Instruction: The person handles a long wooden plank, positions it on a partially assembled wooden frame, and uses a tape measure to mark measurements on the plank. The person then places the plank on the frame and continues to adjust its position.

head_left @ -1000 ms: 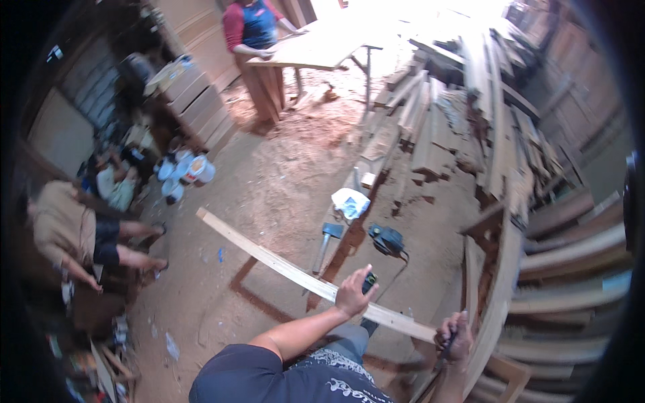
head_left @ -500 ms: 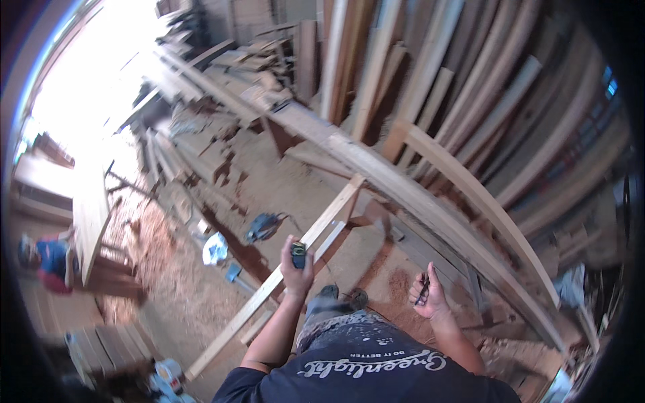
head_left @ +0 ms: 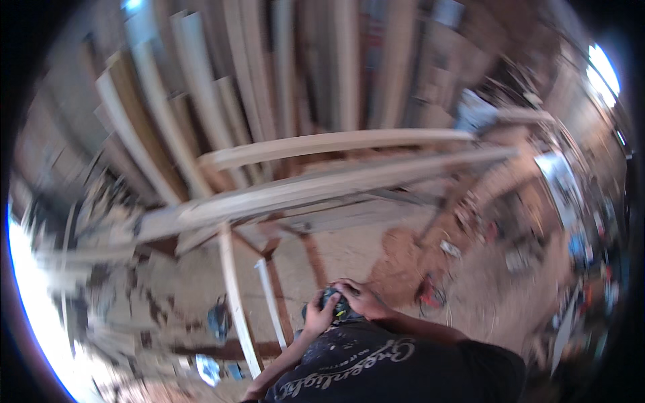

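Observation:
Close in front of my body, both hands meet at a tape measure, a small dark case with a yellow-green patch. My left hand is closed round its left side. From the right, my right hand comes over its top with bent fingers pressed on it. The thin dark stick that my right hand held before cannot be made out. Beyond my hands, a narrow pale wooden batten slants away on the left, its far end near a long thick beam lying across the scene.
A curved plank lies behind the beam. Many tall boards lean at the back. On the sandy floor are a dark bag-like thing at left, reddish sawdust and a red tool at right. Cluttered goods line the far right.
My view has swung to the right. My hands, apart before, have come together at my waist, with the right one now on the tape measure. Its thin dark stick no longer shows.

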The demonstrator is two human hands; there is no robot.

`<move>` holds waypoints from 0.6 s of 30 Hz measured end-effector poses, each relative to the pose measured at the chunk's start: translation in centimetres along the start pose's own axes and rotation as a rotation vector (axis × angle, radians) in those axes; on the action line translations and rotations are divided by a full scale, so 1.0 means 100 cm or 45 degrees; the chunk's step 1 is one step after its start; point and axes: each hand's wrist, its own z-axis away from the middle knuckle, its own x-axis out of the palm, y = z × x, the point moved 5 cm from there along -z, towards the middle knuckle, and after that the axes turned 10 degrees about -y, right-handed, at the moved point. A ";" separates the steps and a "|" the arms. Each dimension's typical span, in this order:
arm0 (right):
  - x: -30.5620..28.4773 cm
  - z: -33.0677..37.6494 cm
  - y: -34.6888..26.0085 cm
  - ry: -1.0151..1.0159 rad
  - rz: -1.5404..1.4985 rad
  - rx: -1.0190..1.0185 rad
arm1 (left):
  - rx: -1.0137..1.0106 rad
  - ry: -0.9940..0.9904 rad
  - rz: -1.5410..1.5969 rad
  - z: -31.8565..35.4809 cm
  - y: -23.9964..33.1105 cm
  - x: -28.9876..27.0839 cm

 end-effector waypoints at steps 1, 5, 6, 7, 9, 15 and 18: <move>-0.008 0.005 -0.005 0.012 0.100 -0.148 | 0.013 -0.064 -0.072 -0.004 -0.005 0.004; -0.038 0.016 0.014 0.061 -0.267 0.226 | -0.043 -0.189 -0.131 -0.027 -0.017 0.022; -0.045 0.016 0.020 0.062 -0.309 0.303 | -0.098 -0.184 -0.074 -0.038 -0.019 0.028; -0.051 0.017 0.028 0.053 -0.348 0.388 | -0.097 -0.191 -0.081 -0.053 -0.017 0.037; -0.069 0.016 0.038 0.053 -0.567 0.044 | -0.235 -0.141 -0.130 -0.074 -0.022 0.063; -0.165 0.037 0.119 0.166 -0.492 -0.162 | 0.191 -0.249 -1.112 -0.124 -0.030 0.186; -0.215 0.056 0.136 0.304 -0.981 -0.115 | 0.276 -0.388 -1.106 -0.148 -0.077 0.214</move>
